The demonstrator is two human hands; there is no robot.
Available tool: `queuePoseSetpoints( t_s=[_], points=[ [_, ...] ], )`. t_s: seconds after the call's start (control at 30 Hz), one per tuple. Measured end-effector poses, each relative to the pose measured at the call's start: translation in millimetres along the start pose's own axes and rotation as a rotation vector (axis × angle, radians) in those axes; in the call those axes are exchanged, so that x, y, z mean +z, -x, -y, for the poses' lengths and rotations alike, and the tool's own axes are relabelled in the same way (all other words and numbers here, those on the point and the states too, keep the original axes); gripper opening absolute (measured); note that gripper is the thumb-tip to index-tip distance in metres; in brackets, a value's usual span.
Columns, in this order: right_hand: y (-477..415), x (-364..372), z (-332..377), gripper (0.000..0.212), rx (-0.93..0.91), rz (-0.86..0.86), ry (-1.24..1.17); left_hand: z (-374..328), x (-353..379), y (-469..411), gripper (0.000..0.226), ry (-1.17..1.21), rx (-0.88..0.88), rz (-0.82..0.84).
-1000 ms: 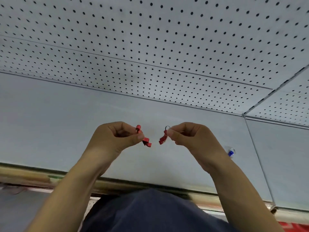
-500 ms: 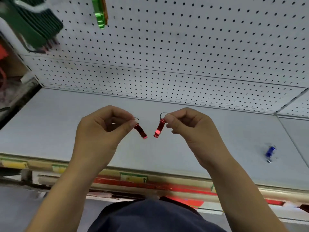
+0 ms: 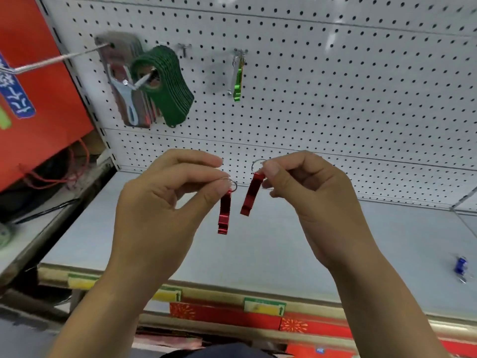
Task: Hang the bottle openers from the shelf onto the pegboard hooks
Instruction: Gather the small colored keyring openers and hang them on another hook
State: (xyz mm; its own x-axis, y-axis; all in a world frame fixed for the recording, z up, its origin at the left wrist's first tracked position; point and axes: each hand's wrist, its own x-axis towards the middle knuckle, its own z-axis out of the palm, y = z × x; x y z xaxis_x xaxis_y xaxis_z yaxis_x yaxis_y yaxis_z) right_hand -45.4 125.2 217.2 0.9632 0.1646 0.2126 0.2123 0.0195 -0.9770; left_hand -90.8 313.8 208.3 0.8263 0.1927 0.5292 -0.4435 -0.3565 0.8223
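- Since half a second back the view has tipped up: the hooks and hanging stock on the pegboard are now in shot, and both red openers hang nearly straight down instead of angling in toward each other.
- Left hand has its fingers pinched on the split ring of one red bottle opener, which dangles right below the pinch.
- Right hand does the same thing, fingers pinched on the ring of the second red bottle opener, which hangs down and a bit inward. The two openers sit just beside each other, not touching as far as I can tell.
- Step in hand, I'd say: carrying the pair from the shelf up to the board, rings presented.
- Above the fingers there's a hook carrying a green bottle opener; up and left of the left hand, a bare-looking short hook, then a stack of dark green openers.
- Next move calls for lifting one ring to a hook tip and threading it on, keeping the ring open to the wire.
- A blue bottle opener lies on the shelf, well off to the right of the right hand.
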Motion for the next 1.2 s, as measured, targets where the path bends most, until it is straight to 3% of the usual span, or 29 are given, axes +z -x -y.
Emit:
queuePoseSetpoints(
  t_s=[0.3,0.57,0.87,1.2],
  points=[
    [-11.3,28.4,36.1,0.015,-0.155,-0.064,-0.04,-15.0,-22.2,-27.4,0.009,0.02,0.262,-0.052],
    [-46.7,39.9,48.2,0.006,-0.149,-0.088,-0.039,-9.1,-16.4,-46.6,0.007,0.151,0.198,-0.05],
    [-65.5,41.5,44.0,0.008,-0.059,-0.025,-0.015,-9.5,-11.5,-53.2,0.016,0.136,0.186,-0.074],
    [-73.6,39.6,37.7,0.009,-0.018,-0.079,0.021,-4.0,6.0,-75.7,0.012,0.181,0.142,-0.09]
  ],
)
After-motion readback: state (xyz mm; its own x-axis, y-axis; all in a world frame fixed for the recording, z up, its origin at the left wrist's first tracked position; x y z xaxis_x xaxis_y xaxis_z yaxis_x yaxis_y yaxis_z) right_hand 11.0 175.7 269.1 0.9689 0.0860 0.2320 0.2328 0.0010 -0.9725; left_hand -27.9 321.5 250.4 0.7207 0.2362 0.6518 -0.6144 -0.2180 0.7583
